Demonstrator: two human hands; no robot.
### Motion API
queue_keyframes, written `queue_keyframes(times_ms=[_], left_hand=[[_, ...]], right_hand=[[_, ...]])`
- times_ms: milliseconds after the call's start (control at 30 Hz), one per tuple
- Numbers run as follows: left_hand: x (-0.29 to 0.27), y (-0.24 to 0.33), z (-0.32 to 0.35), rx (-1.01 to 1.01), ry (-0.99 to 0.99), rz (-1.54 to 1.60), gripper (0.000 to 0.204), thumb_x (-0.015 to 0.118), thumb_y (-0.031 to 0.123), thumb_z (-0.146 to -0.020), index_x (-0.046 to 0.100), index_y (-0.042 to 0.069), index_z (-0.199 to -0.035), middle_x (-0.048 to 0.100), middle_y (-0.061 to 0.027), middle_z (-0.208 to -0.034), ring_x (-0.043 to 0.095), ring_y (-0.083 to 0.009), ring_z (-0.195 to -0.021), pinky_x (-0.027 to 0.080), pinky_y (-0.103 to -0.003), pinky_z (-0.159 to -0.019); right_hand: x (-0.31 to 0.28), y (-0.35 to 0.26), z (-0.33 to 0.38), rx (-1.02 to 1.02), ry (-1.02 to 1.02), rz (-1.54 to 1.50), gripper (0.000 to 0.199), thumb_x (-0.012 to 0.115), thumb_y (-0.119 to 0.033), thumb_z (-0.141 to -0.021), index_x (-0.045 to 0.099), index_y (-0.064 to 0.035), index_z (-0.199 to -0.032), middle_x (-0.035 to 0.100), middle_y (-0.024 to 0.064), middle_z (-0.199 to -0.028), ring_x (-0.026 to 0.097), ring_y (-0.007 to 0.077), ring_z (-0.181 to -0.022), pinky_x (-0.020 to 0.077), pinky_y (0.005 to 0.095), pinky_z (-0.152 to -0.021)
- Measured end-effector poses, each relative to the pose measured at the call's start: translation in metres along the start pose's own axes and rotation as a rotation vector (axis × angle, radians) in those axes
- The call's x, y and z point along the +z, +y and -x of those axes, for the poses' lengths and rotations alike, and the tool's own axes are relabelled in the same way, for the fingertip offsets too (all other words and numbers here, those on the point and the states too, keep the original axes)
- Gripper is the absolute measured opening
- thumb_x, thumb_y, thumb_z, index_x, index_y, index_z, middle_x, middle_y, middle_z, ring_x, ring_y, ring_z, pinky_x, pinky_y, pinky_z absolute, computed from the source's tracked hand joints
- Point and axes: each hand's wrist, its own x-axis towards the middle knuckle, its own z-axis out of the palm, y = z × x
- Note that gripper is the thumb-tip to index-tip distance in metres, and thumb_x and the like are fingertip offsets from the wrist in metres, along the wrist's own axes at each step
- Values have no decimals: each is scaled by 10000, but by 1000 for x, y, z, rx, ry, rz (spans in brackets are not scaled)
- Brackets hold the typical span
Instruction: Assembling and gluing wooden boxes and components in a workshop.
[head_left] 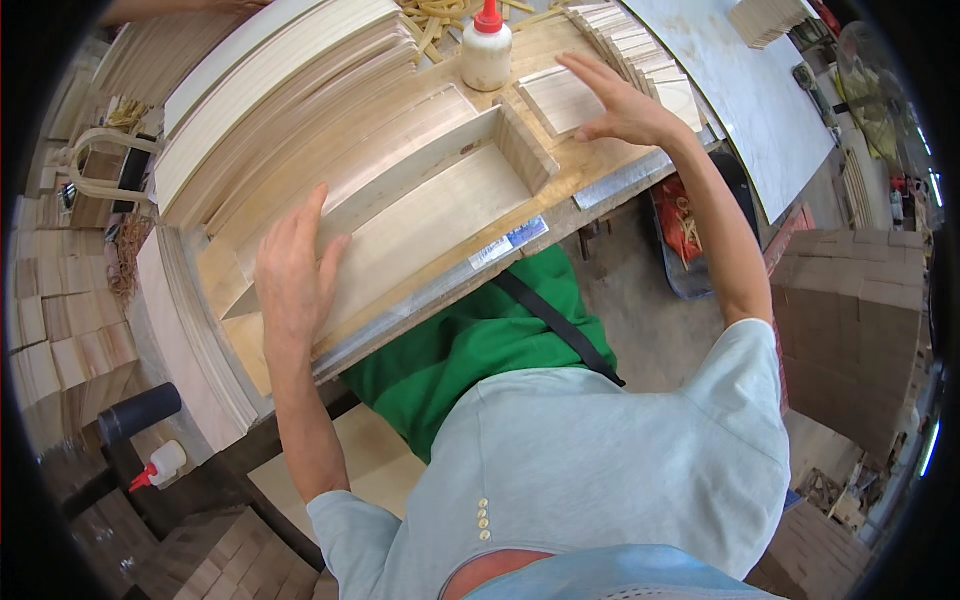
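A shallow, partly built wooden box (430, 232) lies on the workbench, with a long thin wall at its back and a short wall (525, 150) at its right end. My left hand (293, 265) is over the left end of the box, its fingers stretched out and the thumb apart. Part of that end is hidden beneath it. To the right, my right hand (630, 108) is open, fingers and thumb spread above a small flat wooden board (560, 97). Whether it touches the board I cannot tell. Neither hand holds anything.
A white glue bottle (487, 55) with a red cap stands behind the box. Long wooden strips (290, 80) are stacked at the back left, small slats (635, 50) at the back right. Another glue bottle (163, 462) lies lower left. Someone else's arm (180, 8) shows top left.
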Motion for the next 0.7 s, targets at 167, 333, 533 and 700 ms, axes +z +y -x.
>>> queue_keyframes(times_ms=[167, 333, 533, 700], left_hand=[[-7, 13, 8, 11, 126, -3, 520, 715, 97, -759, 554, 52, -1251, 595, -153, -1175, 533, -334, -1129, 400, -426, -964], [-4, 23, 27, 14, 271, 22, 460, 717, 97, -768, 585, 41, -1205, 599, -146, -1175, 544, -326, -1128, 406, -414, -974], [11, 81, 22, -22, 228, 651, 524, 771, 143, -744, 571, 20, -1213, 594, -150, -1178, 580, -302, -1078, 465, -378, -907], [25, 113, -2, -85, 437, 1031, 567, 781, 187, -741, 544, 1, -1221, 563, -150, -1101, 583, -302, -957, 472, -369, -848]], right_hand=[[0, 8, -29, 115, -423, 426, 1037, 794, -135, -619, 226, -183, -1486, 236, 122, -1521, 217, 300, -1406, 240, 412, -1151], [-12, -4, -12, 216, -284, 316, 1001, 812, -163, -616, 279, -123, -1462, 325, 162, -1450, 328, 314, -1341, 287, 421, -1118], [-41, -95, 31, -64, 276, 71, 992, 837, -267, -626, 319, -40, -1441, 446, 173, -1353, 422, 300, -1274, 328, 396, -1083], [19, -190, 31, -311, 168, -22, 1008, 841, -243, -593, 317, -9, -1422, 376, 215, -1353, 420, 386, -1229, 377, 420, -1013]])
